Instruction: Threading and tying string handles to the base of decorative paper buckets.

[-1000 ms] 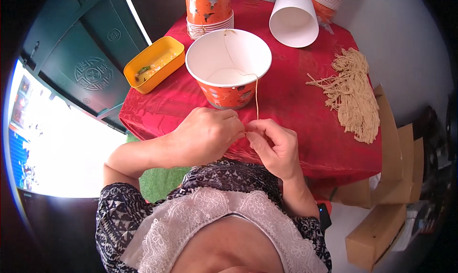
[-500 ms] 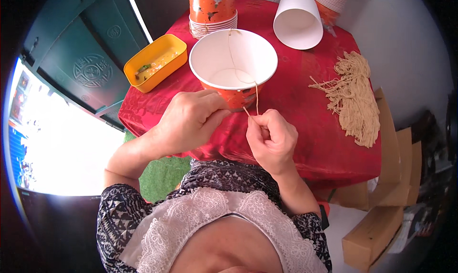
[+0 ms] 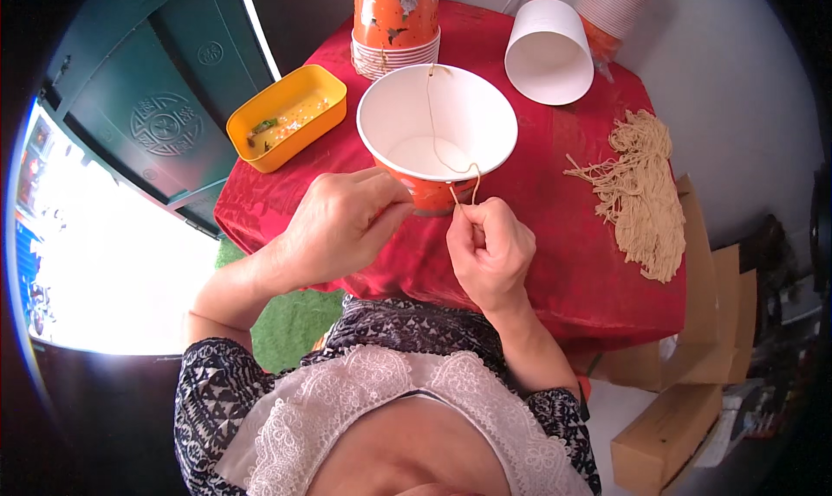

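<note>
A paper bucket (image 3: pixel 407 119), white inside and orange outside, stands upright at the table's near middle. One end of a thin tan string (image 3: pixel 477 184) is at a hole by the far rim. From there it runs down inside and over the near rim to my right hand (image 3: pixel 492 246). That hand pinches the string, with a short end sticking up toward the bucket's front. My left hand (image 3: pixel 342 223) is closed, thumb against curled fingers, close by the bucket's front left wall. Whatever its fingertips hold is hidden.
A yellow tray (image 3: pixel 290 119) with small bits inside sits left. Behind stand stacked orange buckets (image 3: pixel 396 28); a white bucket (image 3: pixel 550 58) lies on its side near another stack (image 3: pixel 615 10). Tan strings (image 3: pixel 641 201) lie bundled on the red cloth (image 3: pixel 555 262). Cardboard boxes (image 3: pixel 667 435) are lower right.
The view has shifted slightly, so the tabletop things sit lower. The string over the near rim has gone slacker and bends more. Both hands keep nearly the same pose.
</note>
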`<state>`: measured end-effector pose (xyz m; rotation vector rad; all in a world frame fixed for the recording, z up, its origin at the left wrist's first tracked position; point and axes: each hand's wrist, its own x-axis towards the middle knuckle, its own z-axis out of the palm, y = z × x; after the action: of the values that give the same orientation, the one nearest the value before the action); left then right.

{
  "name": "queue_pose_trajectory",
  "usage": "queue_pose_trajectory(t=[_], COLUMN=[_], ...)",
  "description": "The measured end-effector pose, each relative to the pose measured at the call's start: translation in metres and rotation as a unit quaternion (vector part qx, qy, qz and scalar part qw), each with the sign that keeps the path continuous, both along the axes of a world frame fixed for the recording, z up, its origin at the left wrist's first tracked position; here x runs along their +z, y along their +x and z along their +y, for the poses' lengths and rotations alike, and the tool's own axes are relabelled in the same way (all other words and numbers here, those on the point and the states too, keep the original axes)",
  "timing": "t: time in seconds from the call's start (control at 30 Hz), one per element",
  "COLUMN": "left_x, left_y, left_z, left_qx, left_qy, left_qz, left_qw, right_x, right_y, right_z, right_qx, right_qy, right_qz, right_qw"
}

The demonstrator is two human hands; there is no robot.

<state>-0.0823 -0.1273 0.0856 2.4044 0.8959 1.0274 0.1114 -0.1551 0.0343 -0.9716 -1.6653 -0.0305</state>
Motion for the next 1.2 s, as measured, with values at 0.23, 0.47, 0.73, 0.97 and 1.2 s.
queue_pose_trajectory(t=[0.23,0.47,0.73,0.97,1.2], left_x=[0.001,0.014,0.035,0.036,0.026], left_y=[-0.003,-0.003,0.003,0.014,0.023], left_z=[0.001,0.013,0.032,0.024,0.026], left_qx=[-0.008,-0.016,-0.002,-0.099,-0.145], left_qy=[-0.021,0.056,0.091,0.211,0.231], left_qz=[0.001,-0.077,-0.067,0.065,0.064], left_qw=[1.0,0.995,0.994,0.97,0.96], right_x=[0.0,-0.003,-0.003,0.008,0.011], right_y=[-0.002,-0.005,-0.005,0.0,-0.001], right_z=[0.005,0.012,0.004,-0.011,-0.014], right_qx=[-0.016,-0.03,-0.02,0.023,0.042], right_qy=[0.007,0.008,-0.002,-0.029,-0.041], right_qz=[-0.018,-0.02,0.028,0.078,0.092], right_qw=[1.0,0.999,0.999,0.996,0.994])
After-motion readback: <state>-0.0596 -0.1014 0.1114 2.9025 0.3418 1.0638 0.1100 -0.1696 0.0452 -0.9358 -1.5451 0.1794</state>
